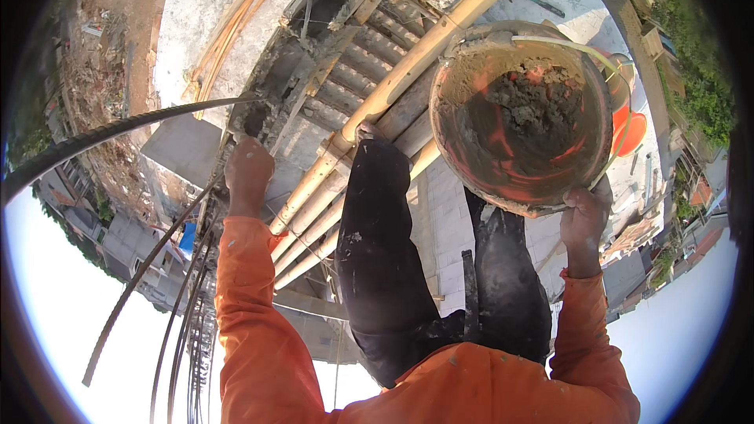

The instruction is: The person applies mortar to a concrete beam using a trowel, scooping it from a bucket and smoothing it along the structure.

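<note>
My right hand [585,212] grips the near right rim of a round bucket [471,177], its fingers wrapped over the edge. The bucket is tilted toward me; grey wet concrete [542,106] lies inside, and its orange wall shows through the smears. A pale handle [561,41] arches over its far side. My left hand [250,166] is closed in a fist beside the concrete-smeared formwork trough [259,114], close to steel reinforcing bars [169,239]. What the fist holds is hidden.
Bamboo poles [424,55] run diagonally past my legs. A thick bent reinforcing bar [126,122] juts across the left. Beyond the bucket stands an orange bucket [631,133]. Thin wooden strips [236,23] lie on the pale slab. Reinforcing bars [361,71] cross the trench ahead.
</note>
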### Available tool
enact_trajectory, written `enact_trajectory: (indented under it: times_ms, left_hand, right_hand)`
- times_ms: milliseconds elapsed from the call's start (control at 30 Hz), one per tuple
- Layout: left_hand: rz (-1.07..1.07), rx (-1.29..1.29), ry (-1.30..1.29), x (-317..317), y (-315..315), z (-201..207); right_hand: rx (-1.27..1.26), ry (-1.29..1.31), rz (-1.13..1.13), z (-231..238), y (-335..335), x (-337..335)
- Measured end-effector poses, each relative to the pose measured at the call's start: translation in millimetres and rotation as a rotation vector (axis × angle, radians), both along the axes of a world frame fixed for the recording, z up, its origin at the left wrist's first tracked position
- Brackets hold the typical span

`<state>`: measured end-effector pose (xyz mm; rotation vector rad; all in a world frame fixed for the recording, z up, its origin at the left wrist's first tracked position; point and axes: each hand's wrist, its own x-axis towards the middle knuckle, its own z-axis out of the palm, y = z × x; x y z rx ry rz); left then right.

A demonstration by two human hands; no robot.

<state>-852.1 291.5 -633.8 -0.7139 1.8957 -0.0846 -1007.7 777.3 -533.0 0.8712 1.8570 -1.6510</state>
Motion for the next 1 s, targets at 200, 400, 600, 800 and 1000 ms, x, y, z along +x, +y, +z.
enact_trajectory:
  times_ms: [200,400,600,800,1000]
  left_hand:
    - [0.045,0.033,0.049,28,34,42]
    - [0.087,-0.011,-0.005,17,6,-16]
    - [0.103,0.042,-0.159,15,18,-27]
    - [0.080,0.006,0.020,13,19,44]
    - [0.025,-0.032,0.095,-9,12,50]
  right_hand:
    - [-0.068,-0.017,-0.056,5,6,5]
    - [-0.098,0.011,-0.064,3,2,6]
    - [0.197,0.112,0.250,-8,12,13]
    - [0.034,-0.006,-0.078,-8,9,18]
    - [0.045,-0.095,0.005,-7,19,22]
